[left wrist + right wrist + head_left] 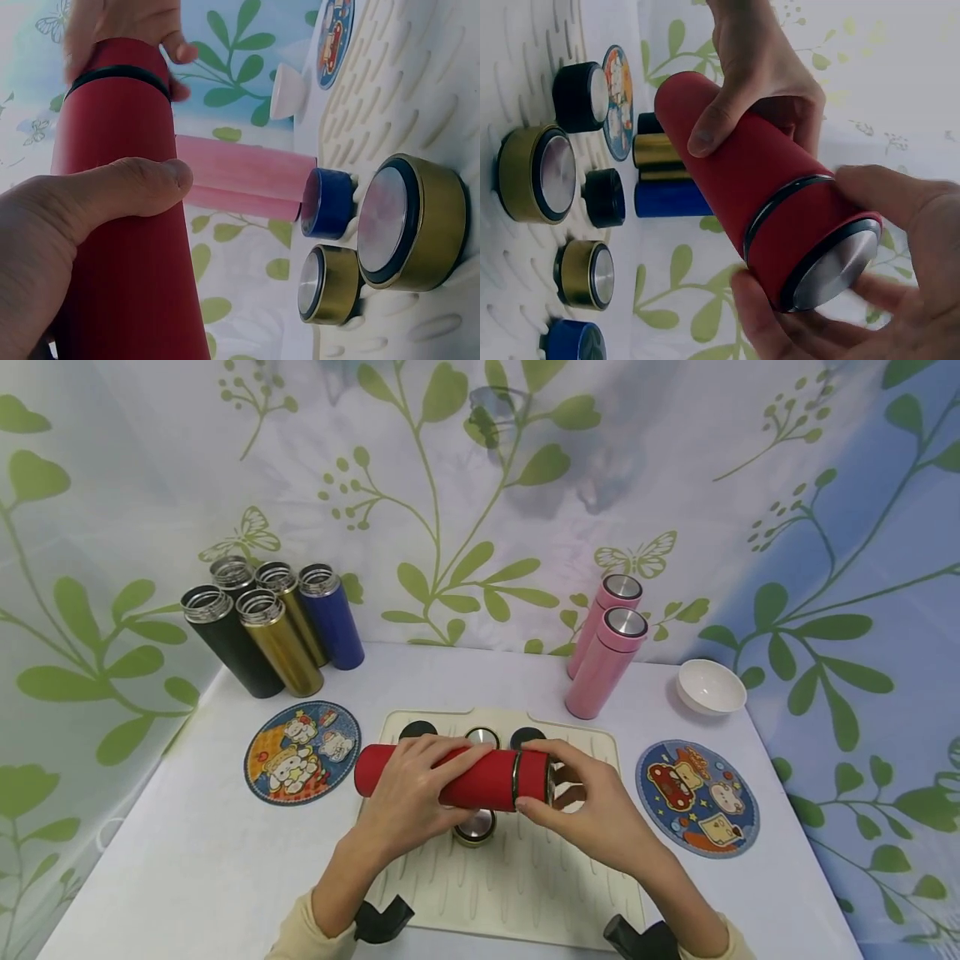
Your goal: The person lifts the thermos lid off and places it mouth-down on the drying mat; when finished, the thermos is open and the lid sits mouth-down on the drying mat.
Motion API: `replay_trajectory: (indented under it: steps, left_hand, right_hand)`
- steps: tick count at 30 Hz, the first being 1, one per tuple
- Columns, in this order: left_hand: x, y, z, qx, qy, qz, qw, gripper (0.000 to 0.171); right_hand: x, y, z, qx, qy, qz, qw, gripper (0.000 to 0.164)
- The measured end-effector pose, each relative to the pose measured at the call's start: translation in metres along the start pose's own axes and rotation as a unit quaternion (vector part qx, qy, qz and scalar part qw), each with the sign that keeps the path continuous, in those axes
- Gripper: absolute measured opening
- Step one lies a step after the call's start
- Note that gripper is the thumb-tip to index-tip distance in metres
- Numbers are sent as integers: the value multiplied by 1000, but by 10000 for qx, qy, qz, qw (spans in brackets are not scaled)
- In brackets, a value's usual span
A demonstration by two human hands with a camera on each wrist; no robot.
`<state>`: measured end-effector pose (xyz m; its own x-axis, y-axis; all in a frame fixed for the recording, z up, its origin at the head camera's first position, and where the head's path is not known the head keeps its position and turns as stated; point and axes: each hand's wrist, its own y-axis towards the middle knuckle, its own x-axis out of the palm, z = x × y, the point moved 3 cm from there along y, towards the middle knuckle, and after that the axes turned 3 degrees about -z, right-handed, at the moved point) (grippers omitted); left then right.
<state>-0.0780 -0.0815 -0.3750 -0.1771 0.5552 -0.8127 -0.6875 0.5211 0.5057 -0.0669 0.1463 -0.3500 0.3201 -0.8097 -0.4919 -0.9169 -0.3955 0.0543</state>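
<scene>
Above the far half of the ribbed cream mat (555, 893), left hand (412, 793) grips a tall red cylindrical bottle (489, 786), right hand (600, 806) pinches its red steel-topped lid (533, 781); looks like uncapping tbh, so next move needs a steady twist

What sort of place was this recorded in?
Probably a staged tabletop recording spot: a flat white table, a pale backdrop printed with green leaves, and a cream rectangular ridged mat.
</scene>
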Motion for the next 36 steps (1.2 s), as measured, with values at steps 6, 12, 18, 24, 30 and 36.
replay_trajectory:
  steps: [6, 12, 18, 24, 30, 36]
  left_hand:
    - [-4, -3, -4, -94, -112, 9, 9999, 78]
    - [-13, -9, -14, -255, -360, 205, 9988, 83]
    - [-24, -15, -26, -449, -590, 620, 9953, 88]
    - [-31, -18, -35, -745, -663, 854, 9913, 89]
    - [-36, -20, -43, -1195, -738, 986, 9852, 86]
    - [-42, -22, -51, -1318, -731, 1188, 9814, 87]
  right_hand:
    - [-1, -3, -9, -1262, -565, 236, 9901, 70]
    - [-6, -5, -5, -1539, -764, 473, 9840, 69]
    - [4, -8, 21, -1232, -889, 594, 9866, 84]
    - [22, -8, 54, -877, -1343, 486, 9859, 81]
    - [35, -8, 81, -749, -2005, 423, 9759, 80]
    - [43, -8, 100, -353, -2298, 277, 9722, 79]
